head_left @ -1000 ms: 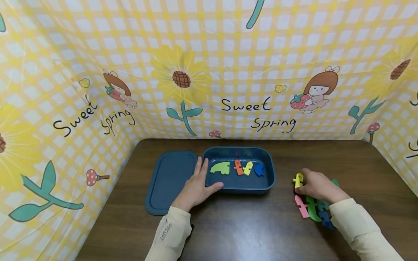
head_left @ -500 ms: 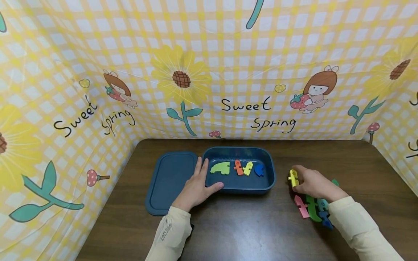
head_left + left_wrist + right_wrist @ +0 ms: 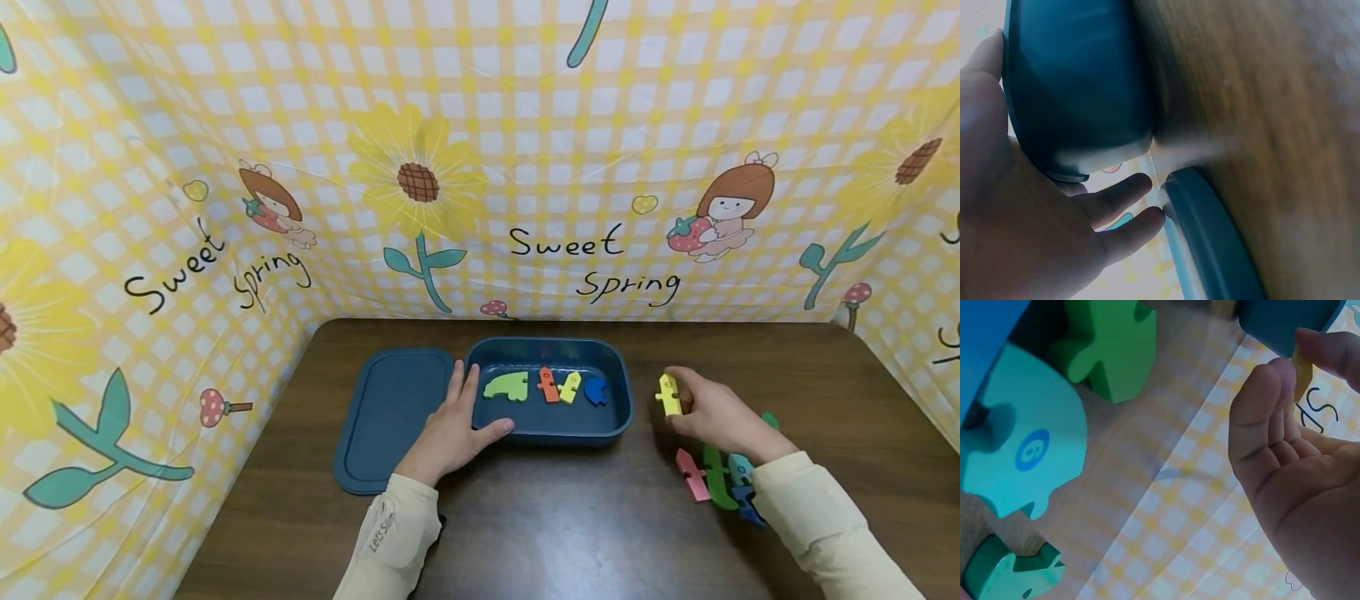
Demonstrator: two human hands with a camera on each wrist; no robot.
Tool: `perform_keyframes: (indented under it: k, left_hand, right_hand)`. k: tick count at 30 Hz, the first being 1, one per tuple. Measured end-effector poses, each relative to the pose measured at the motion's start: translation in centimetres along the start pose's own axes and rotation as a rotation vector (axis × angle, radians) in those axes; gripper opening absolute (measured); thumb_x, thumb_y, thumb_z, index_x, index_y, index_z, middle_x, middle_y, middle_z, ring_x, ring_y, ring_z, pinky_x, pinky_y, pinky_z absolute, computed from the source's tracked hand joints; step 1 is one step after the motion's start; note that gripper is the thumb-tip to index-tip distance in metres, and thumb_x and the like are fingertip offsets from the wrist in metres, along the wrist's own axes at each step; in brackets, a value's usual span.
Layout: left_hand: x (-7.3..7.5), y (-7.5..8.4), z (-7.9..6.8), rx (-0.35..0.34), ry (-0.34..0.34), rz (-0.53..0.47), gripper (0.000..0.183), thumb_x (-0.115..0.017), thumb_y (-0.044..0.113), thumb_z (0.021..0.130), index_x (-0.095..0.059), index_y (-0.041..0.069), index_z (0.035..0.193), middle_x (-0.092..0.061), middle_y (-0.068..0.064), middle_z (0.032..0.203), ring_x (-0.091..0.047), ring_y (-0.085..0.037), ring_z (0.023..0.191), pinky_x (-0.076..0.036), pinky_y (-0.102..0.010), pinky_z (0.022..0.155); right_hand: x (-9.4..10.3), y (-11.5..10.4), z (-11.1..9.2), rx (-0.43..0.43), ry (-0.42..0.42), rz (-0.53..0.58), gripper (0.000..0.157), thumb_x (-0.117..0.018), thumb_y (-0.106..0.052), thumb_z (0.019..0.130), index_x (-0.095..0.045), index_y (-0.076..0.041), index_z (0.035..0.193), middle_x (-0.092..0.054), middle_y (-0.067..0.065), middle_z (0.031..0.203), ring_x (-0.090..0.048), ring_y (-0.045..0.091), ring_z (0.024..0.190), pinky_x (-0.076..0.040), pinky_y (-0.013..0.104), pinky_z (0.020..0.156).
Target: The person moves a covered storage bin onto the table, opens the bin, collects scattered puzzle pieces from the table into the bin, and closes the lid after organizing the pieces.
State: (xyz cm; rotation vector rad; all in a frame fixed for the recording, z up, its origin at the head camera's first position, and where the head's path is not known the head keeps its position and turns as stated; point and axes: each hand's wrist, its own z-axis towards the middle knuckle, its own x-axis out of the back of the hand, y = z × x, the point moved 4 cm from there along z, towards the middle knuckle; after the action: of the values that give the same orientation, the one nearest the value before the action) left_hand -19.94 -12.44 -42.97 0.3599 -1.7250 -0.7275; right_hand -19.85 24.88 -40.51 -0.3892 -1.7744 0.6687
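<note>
My right hand (image 3: pixel 720 417) pinches a yellow jigsaw piece (image 3: pixel 667 396) between thumb and fingers, above the table right of a dark blue box (image 3: pixel 551 438). The right wrist view shows only a sliver of that yellow piece. My left hand (image 3: pixel 448 433) touches the box's near left corner, thumb along the front and fingers straight by the left end. Inside the box lie a light green piece (image 3: pixel 507 386), an orange piece (image 3: pixel 548 386), another yellow piece (image 3: pixel 570 387) and a blue piece (image 3: pixel 596 391).
A dark blue lid (image 3: pixel 382 433) lies left of the box. Near my right wrist are a pink piece (image 3: pixel 692 475), a green piece (image 3: pixel 720 481), a teal piece (image 3: pixel 1029 425) marked 6 and a dark blue piece (image 3: pixel 747 506). Another green piece (image 3: pixel 770 419) is partly hidden.
My right hand has carried the yellow piece left and away from me, off the group of pieces and closer to the box. The left hand stays in place.
</note>
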Motion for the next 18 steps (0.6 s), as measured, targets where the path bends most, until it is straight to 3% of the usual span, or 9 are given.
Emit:
perform_keyframes:
  k: [10, 18]
  left_hand:
    - [0.0, 0.0, 0.1, -0.001, 0.006, 0.001, 0.101, -0.064, 0.061, 0.093, -0.005, 0.022, 0.165, 0.012, -0.002, 0.168, -0.03, -0.05, 0.142, -0.023, -0.07, 0.109]
    - [0.0, 0.0, 0.0, -0.003, 0.008, 0.002, 0.102, -0.064, 0.063, 0.092, -0.005, 0.023, 0.165, 0.012, -0.003, 0.168, -0.03, -0.05, 0.142, -0.024, -0.07, 0.109]
  right_hand:
    - [0.4, -0.8, 0.1, 0.069, 0.072, -0.02, 0.073, -0.073, -0.011, 0.089, -0.035, 0.006, 0.149, -0.056, 0.006, 0.088, -0.051, 0.019, 0.064, -0.043, 0.031, 0.052]
    - [0.3, -2.0, 0.5, 0.097, 0.053, 0.011, 0.073, -0.075, -0.013, 0.091, -0.035, 0.003, 0.15, -0.056, 0.005, 0.086, -0.051, 0.02, 0.066, -0.043, 0.031, 0.053]
